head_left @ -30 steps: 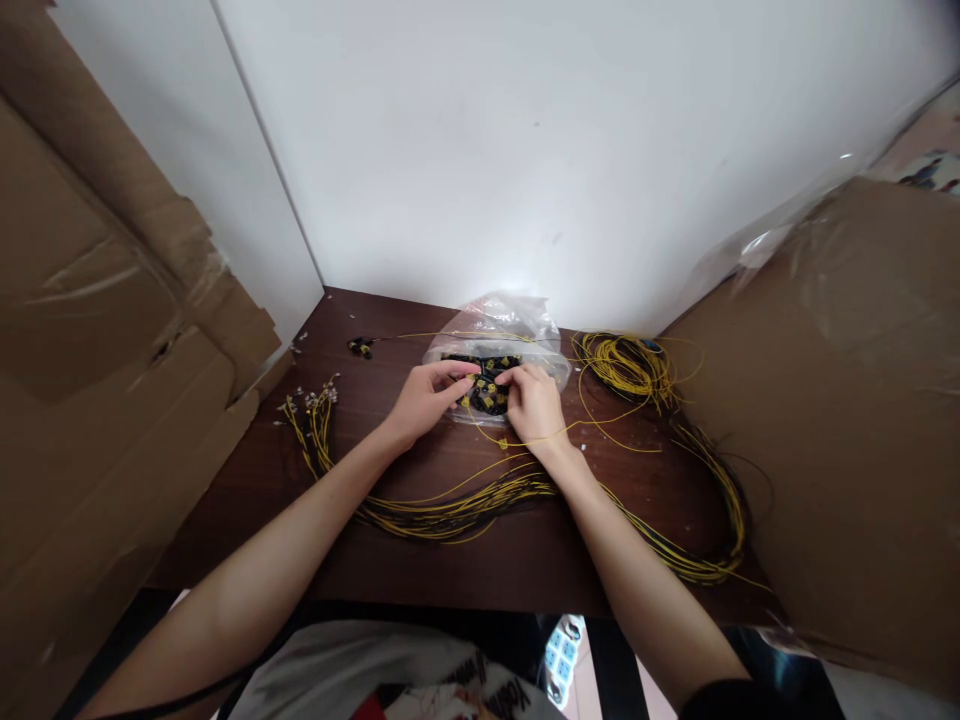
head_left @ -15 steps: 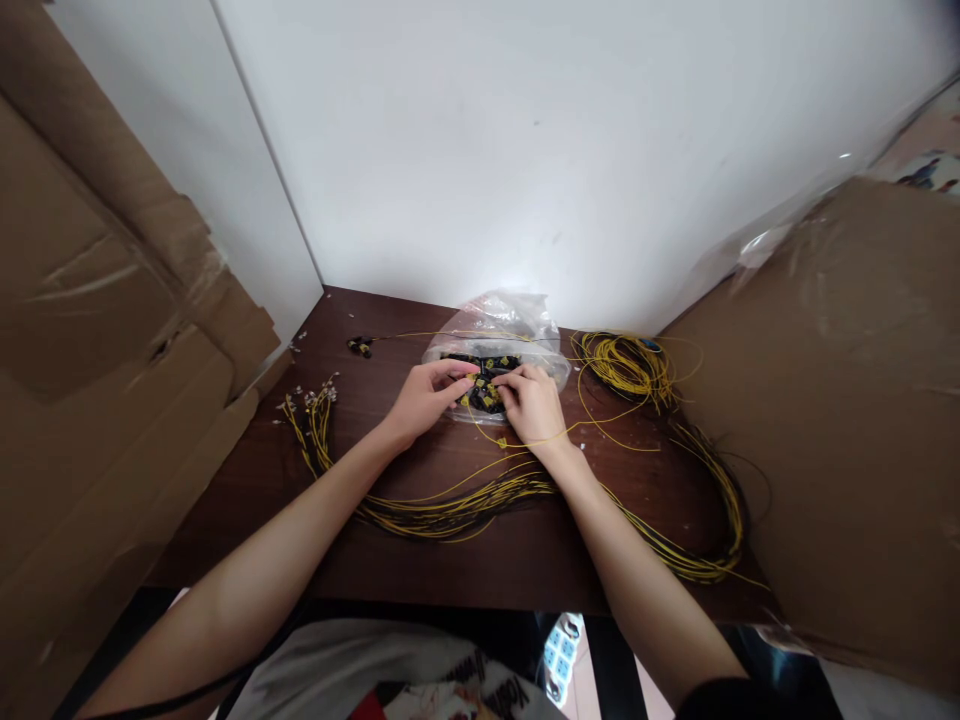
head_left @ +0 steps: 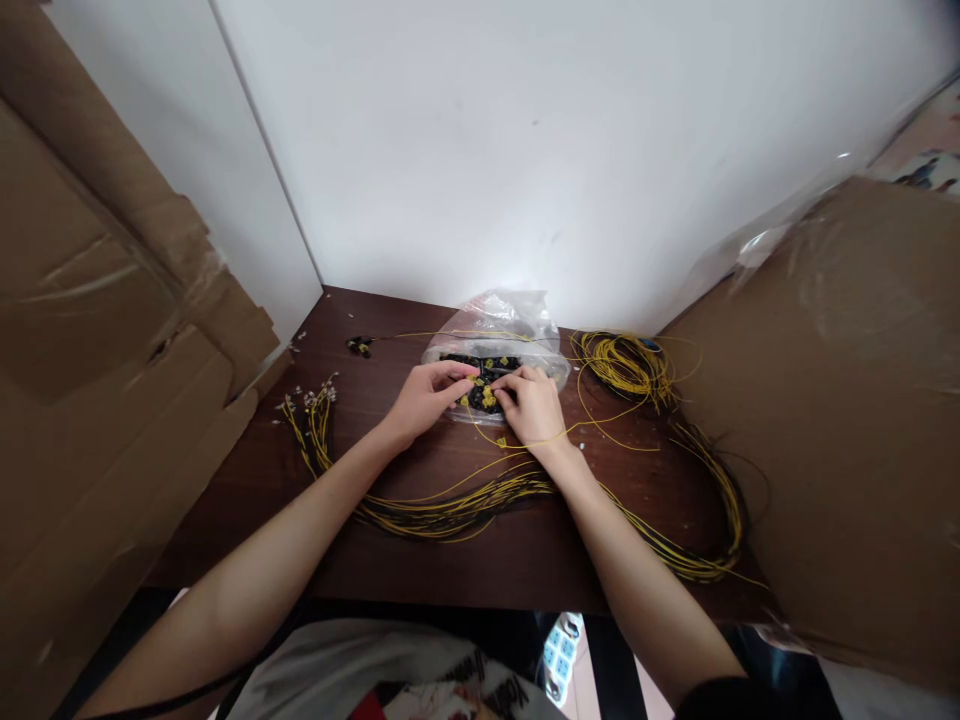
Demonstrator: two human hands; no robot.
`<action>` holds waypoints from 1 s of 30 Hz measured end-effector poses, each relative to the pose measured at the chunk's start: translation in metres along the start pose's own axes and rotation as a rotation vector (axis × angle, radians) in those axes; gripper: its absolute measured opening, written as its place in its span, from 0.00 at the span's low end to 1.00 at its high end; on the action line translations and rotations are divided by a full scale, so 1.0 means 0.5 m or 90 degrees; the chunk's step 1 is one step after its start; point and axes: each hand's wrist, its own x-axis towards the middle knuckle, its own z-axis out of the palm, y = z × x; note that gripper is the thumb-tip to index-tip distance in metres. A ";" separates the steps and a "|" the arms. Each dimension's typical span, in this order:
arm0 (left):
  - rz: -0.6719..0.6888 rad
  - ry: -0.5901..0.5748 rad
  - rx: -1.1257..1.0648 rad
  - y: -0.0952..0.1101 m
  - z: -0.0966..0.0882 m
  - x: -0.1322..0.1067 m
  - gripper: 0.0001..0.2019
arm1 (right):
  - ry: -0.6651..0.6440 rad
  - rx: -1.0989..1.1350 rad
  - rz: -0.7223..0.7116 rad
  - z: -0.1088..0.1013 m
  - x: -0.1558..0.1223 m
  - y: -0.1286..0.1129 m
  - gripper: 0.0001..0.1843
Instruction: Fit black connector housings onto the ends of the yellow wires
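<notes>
A clear plastic bag point(head_left: 501, 307) lies with its mouth toward me, holding many small black and yellow parts point(head_left: 491, 364). My left hand point(head_left: 424, 403) is at the bag's left side, thumb and fingers closed in a pinch above the parts. My right hand point(head_left: 534, 408) faces it from the right, fingers curled and tips together among the parts. What either pinch holds is too small to make out. A thin yellow wire point(head_left: 600, 421) runs from near the left fingertips, past the right wrist, to the right. A small yellow piece point(head_left: 502, 442) sits on this wire.
A long bundle of yellow and black wires point(head_left: 450, 520) curves across the brown table point(head_left: 465, 575) under my forearms. A coil of yellow wire point(head_left: 626, 368) lies at the back right. Several black parts point(head_left: 359, 346) lie back left. Cardboard point(head_left: 847, 420) point(head_left: 112, 330) flanks both sides.
My hands stay in nearly the same place. The fingertips have shifted slightly, and the yellow parts between them sit a little differently.
</notes>
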 end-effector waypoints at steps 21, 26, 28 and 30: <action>0.001 -0.009 0.008 -0.002 -0.001 0.001 0.13 | 0.036 0.057 -0.082 0.004 0.000 0.001 0.12; 0.006 -0.016 0.006 -0.003 -0.001 0.001 0.13 | 0.012 0.044 -0.126 0.002 -0.001 -0.005 0.11; 0.006 -0.014 0.011 -0.003 -0.002 0.001 0.13 | 0.007 0.041 -0.117 0.003 0.000 -0.004 0.10; 0.006 -0.013 0.016 -0.003 -0.002 0.001 0.13 | 0.005 0.042 -0.108 0.004 0.000 -0.003 0.09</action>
